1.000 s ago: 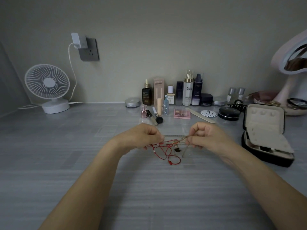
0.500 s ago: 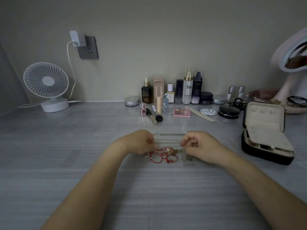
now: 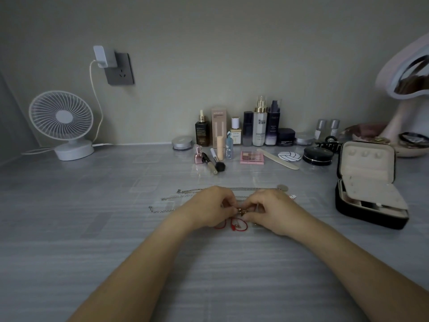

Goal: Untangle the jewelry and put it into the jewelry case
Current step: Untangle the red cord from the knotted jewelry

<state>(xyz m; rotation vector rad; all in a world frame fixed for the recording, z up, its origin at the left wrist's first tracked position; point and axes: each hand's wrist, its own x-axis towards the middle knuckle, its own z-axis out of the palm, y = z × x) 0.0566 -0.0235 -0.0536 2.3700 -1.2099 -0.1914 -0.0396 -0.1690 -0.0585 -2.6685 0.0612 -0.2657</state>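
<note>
Two hands are meeting at the frame's centre: the left hand [image 3: 207, 209] and right hand [image 3: 272, 211] are each pinching the tangled jewelry [image 3: 240, 223], which is lying on the table [image 3: 92, 228]. The jewelry case [image 3: 368, 168] is sitting open at centre right, well apart.

We can read little here. The white pump bottle [image 3: 259, 126] in the far row on the desk [image 3: 116, 228] carries a word that starts with a large "H", with Chinese characters beneath it too small to make out. The brown dropper bottle [image 3: 202, 133], pink carton [image 3: 219, 117] and dark purple bottle [image 3: 272, 129] bear print we cannot read.
</note>
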